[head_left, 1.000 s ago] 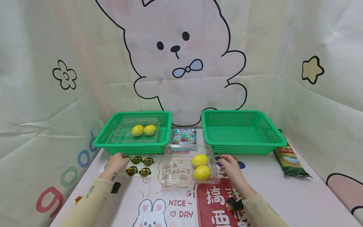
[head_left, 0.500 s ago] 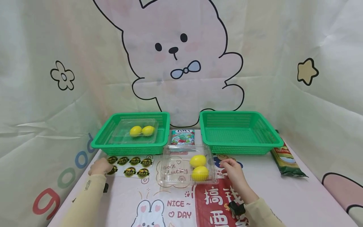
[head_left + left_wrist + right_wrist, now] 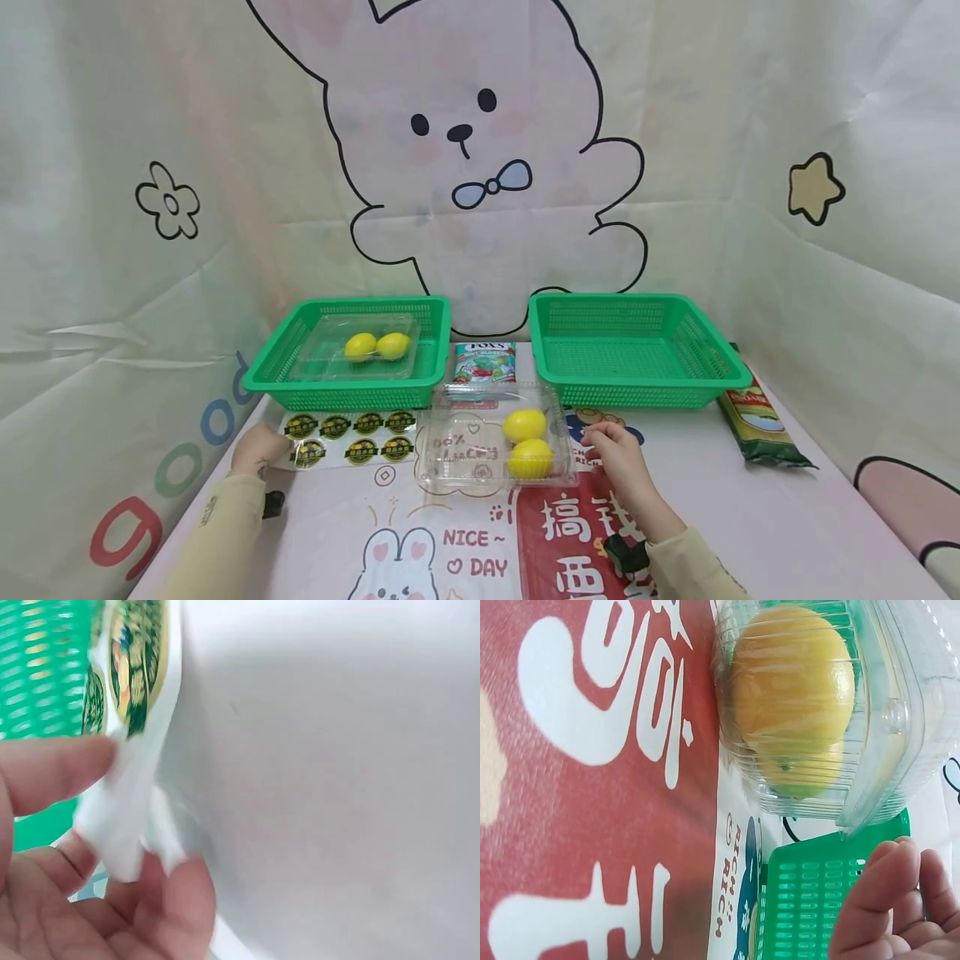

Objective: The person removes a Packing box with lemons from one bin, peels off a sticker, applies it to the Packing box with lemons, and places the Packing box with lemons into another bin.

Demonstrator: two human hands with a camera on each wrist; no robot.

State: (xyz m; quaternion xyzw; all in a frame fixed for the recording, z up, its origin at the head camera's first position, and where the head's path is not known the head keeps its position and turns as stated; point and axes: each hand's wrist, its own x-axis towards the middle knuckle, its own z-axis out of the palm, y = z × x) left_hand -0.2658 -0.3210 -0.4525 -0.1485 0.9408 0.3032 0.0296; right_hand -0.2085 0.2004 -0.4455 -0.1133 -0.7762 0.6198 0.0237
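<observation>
My left hand [image 3: 258,450] pinches the left end of a sticker sheet [image 3: 345,457] printed with rows of dark oval labels. In the left wrist view the sheet [image 3: 139,682] bends up between the thumb [image 3: 60,769] and curled fingers. A closed clear plastic clamshell box [image 3: 465,471] lies to the sheet's right, with two lemons [image 3: 528,442] at its right end. Beside that end is my right hand [image 3: 618,458], fingers loosely bent and holding nothing. The right wrist view shows its fingertips [image 3: 889,870] near the corner of the clamshell [image 3: 892,720].
A green basket [image 3: 348,396] at the back left holds another clamshell with two lemons [image 3: 375,347]. A second green basket [image 3: 637,392] stands at the back right. Between them lies a candy bag [image 3: 485,362], and a green packet [image 3: 765,425] lies at the right.
My left hand has moved left to the sheet's left end. The sheet has shifted slightly right toward the clamshell in the last half second. My right hand stays almost still.
</observation>
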